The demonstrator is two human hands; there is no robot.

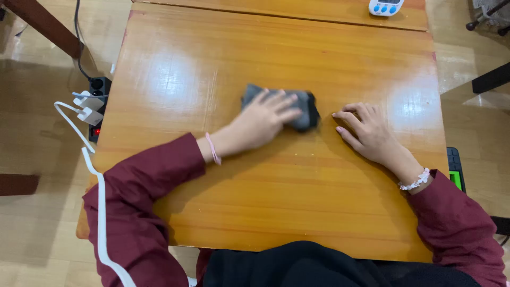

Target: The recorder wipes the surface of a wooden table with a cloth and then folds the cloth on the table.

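A small folded bundle of dark grey cloth (304,109) lies near the middle of a glossy wooden table (276,202). My left hand (261,120) rests flat on top of the bundle, fingers spread and pointing right, covering its left part. My right hand (366,131) lies on the bare tabletop just right of the bundle, fingers loosely curled toward it, apart from the cloth and holding nothing. Both arms wear dark red sleeves; each wrist has a bracelet.
A white and blue digital timer (385,6) sits on a second table at the far edge. On the floor at left is a black power strip (98,106) with white plugs and a white cable. A dark device with a green patch (455,169) lies at right.
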